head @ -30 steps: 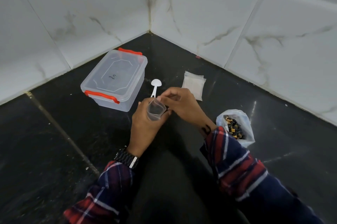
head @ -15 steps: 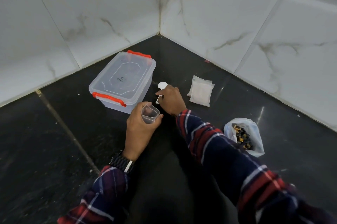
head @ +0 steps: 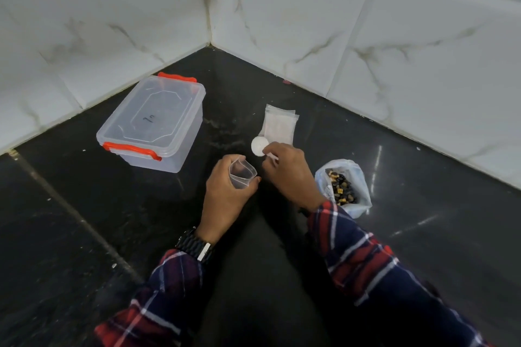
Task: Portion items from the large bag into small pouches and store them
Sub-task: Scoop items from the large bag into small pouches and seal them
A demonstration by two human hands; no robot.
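Small pouch (head: 242,174) is in my left hand (head: 225,197), held upright just above the black counter (head: 84,233), fingers and thumb curled round its sides so the mouth bows open. Thin clear film, v. light, floppy; I judge it'll collapse if I ease off and crumple if I squeeze, so best hold is at the two side edges near the rim, light pressure only. Looks empty, tho the film is too clear to be sure.

My right hand (head: 287,174) pinches the handle of the white spoon (head: 259,145), bowl pointing away from me, just beside the pouch. Stiff plastic, light, prob. a bit slick; grip near the handle end for reach.

Large bag (head: 342,188) sits to the right, near that wrist, mouth open w/ dark and tan bits showing. Soft sides, so I'd guess it shifts when scooped.

Spare pouches (head: 279,126) lie flat just beyond the spoon. Lidded storage box (head: 152,123) w/ red clips stands to the left, closed, well apart from the bag.
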